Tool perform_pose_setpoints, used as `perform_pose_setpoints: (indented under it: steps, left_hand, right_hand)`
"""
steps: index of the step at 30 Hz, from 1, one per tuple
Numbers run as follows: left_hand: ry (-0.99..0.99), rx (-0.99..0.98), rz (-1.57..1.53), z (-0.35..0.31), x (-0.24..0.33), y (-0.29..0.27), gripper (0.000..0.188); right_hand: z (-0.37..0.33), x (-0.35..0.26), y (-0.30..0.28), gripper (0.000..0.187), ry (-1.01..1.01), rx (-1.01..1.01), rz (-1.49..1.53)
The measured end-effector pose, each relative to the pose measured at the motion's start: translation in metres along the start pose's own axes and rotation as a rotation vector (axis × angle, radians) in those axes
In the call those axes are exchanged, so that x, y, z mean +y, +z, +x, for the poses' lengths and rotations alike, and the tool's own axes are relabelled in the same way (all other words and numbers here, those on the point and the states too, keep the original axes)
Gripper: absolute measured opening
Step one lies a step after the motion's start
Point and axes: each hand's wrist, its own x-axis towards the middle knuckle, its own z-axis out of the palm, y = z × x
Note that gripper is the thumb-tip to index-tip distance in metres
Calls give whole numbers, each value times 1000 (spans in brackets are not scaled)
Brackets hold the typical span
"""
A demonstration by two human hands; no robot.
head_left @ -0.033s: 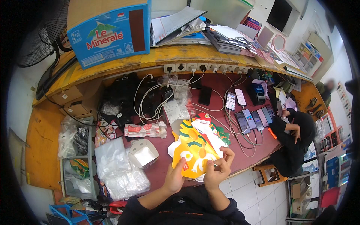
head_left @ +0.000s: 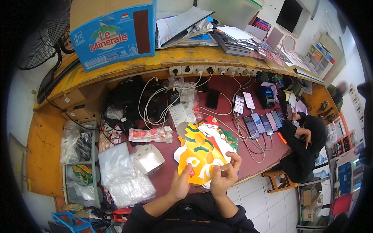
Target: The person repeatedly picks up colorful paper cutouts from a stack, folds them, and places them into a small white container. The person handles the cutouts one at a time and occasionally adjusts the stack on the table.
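Near the front edge of the table, my left hand (head_left: 181,184) grips a flat yellow printed card sheet (head_left: 199,145) by its lower left, thumb on top. The sheet is die-cut, with green and white patterns and small tabs. At its lower right edge my right hand (head_left: 222,180) pinches it between thumb and forefinger, the other fingers bent. Behind the sheet lies another flat cut-out card (head_left: 211,130) in red, white and green, partly covered. A small open white carton (head_left: 148,158) stands to the left, beside stacked clear plastic bags (head_left: 128,186).
Several phones (head_left: 250,126) with white charging cables lie at the right. A red-and-white plastic packet (head_left: 149,134) sits behind the carton. Grey bins (head_left: 95,171) stand at the left. A blue cardboard box (head_left: 116,39) rests on the yellow shelf. A seated person (head_left: 311,136) holds a phone.
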Motion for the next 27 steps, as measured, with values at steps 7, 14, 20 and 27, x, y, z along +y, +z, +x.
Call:
perform_pose_setpoints:
  steps: [7, 14, 20, 27]
  left_hand:
    - [-218, -265, -202, 4, 21, -39, 58]
    - [-297, -479, -410, 1, 9, -44, 75]
    - [-444, -478, -413, 6, 13, -69, 72]
    - [-494, -373, -28, 10, 19, -78, 57]
  right_hand:
    - [5, 5, -11, 34, 443, -437, 625]
    - [11, 17, -15, 70, 401, -675, 432]
    - [14, 19, -10, 88, 623, -803, 375]
    - [43, 18, -14, 46, 139, -704, 160]
